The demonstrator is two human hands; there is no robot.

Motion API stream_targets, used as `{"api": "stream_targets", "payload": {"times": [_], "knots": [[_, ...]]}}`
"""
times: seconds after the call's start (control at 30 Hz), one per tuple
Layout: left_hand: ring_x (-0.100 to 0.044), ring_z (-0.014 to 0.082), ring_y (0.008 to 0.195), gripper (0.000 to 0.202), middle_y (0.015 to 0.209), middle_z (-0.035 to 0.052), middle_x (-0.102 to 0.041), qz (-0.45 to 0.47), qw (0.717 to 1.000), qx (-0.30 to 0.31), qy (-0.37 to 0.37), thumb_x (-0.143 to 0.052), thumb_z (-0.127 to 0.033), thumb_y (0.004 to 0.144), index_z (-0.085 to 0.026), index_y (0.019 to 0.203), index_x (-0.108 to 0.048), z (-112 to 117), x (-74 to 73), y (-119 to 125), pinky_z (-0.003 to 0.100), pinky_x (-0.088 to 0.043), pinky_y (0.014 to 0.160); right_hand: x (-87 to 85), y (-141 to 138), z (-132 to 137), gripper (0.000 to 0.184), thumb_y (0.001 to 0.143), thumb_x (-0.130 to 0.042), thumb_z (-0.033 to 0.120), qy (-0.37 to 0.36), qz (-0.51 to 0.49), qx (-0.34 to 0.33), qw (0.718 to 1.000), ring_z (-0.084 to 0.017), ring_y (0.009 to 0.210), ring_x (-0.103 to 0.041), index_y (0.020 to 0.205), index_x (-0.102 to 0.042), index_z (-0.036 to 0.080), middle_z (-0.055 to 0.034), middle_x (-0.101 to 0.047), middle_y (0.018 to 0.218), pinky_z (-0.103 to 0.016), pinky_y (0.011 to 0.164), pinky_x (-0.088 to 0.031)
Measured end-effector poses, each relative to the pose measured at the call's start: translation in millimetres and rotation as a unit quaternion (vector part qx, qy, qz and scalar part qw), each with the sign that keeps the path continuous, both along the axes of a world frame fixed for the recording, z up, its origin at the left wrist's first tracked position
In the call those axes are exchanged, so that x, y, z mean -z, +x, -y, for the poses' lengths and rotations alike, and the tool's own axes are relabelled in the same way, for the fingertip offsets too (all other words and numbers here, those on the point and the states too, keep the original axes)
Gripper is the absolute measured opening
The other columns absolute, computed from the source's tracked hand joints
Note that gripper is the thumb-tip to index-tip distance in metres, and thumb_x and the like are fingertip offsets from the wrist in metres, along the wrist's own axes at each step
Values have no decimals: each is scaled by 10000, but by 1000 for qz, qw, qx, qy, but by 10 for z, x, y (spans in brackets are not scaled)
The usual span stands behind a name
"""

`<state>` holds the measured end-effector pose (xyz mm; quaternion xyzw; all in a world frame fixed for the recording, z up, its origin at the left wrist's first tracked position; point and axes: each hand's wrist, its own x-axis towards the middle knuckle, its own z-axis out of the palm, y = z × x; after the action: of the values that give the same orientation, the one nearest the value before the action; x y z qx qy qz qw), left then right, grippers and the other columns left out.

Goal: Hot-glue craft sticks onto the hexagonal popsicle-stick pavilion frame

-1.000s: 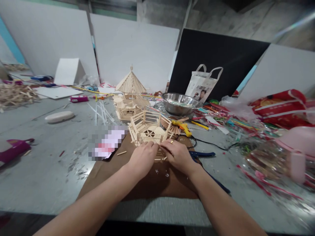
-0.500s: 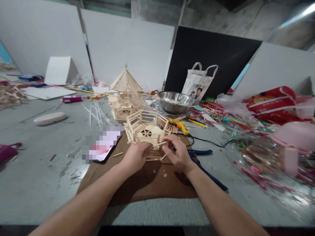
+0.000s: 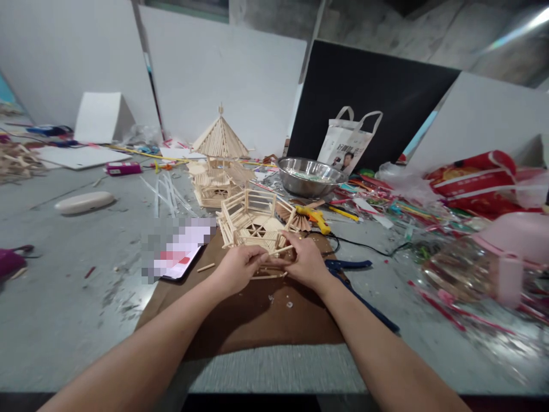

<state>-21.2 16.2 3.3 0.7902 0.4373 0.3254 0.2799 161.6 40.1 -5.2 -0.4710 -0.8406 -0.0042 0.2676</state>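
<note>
On the brown mat (image 3: 257, 326) stands a many-sided pavilion base (image 3: 261, 224) made of thin wooden sticks, with railings around its floor. My left hand (image 3: 240, 269) is closed at the near side of it, thumb and fingers pinched at the left end of a short wooden stick (image 3: 282, 250). Opposite, my right hand (image 3: 306, 262) is closed on the stick's right end. The stick lies almost level, close to the near railing. Fingers partly hide that railing. A loose stick (image 3: 206, 267) rests on the mat to the left.
Behind stands a stick pavilion (image 3: 221, 149) with a pointed roof. A phone (image 3: 182, 252) lies left of my hands; blue-handled pliers (image 3: 364, 297) and a yellow glue gun (image 3: 315, 218) lie right. Further off are a metal bowl (image 3: 311, 177) and a pink-lidded jug (image 3: 476, 257).
My right hand has moved slightly left and down, bringing its fingers closer to my left hand, with the stick between them. The view has shifted slightly.
</note>
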Motion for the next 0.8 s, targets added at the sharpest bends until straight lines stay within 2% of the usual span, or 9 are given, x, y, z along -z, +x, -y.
{"api": "stream_targets", "payload": {"times": [0.1, 0.3, 0.53, 0.67, 0.73, 0.8], "knots": [[-445, 90, 558, 271, 602, -8, -547, -14, 1000, 8, -11, -374, -297, 790, -143, 712, -583, -12, 11, -14, 192, -335, 538, 15, -14, -3, 513, 723, -491, 432, 18, 17, 12, 1000, -212, 833, -532, 1146, -456, 146, -107, -576, 1013, -314, 723, -375], [-445, 95, 557, 268, 595, -4, -541, -34, 999, -31, 18, -372, -290, 790, -146, 706, -581, -64, 70, -15, 196, -330, 540, 80, -75, -28, 531, 732, -480, 435, 3, -46, 32, 998, -204, 820, -535, 1163, -421, 132, -112, -558, 1032, -313, 734, -405], [-469, 107, 579, 269, 617, 6, -564, -16, 998, -50, 42, -373, -294, 789, -151, 711, -587, -115, 115, -10, 202, -340, 556, 86, -111, -84, 581, 716, -486, 459, -22, -85, 68, 994, -198, 753, -534, 1137, -436, 61, -103, -572, 822, -310, 703, -422], [-462, 103, 559, 282, 584, -7, -544, 8, 997, -76, 21, -371, -320, 789, -149, 737, -589, -94, 80, -24, 201, -346, 557, -153, 77, -47, 601, 688, -499, 498, -52, -33, 93, 994, -226, 841, -540, 1168, -420, 145, -99, -580, 942, -347, 730, -418], [-458, 101, 553, 292, 582, -10, -539, 23, 997, -79, 9, -373, -341, 786, -146, 740, -586, -78, 69, -20, 199, -351, 559, -336, 292, 10, 519, 709, -469, 502, -78, -3, 111, 991, -224, 873, -543, 1114, -476, 178, -91, -587, 975, -356, 760, -410], [-459, 102, 562, 296, 596, -9, -543, 37, 997, -71, 4, -376, -349, 782, -146, 740, -587, -63, 67, -9, 200, -355, 563, -486, 558, 81, 538, 687, -483, 517, -132, 46, 125, 982, -240, 927, -532, 1106, -487, 178, -107, -566, 1048, -372, 781, -405]]}}
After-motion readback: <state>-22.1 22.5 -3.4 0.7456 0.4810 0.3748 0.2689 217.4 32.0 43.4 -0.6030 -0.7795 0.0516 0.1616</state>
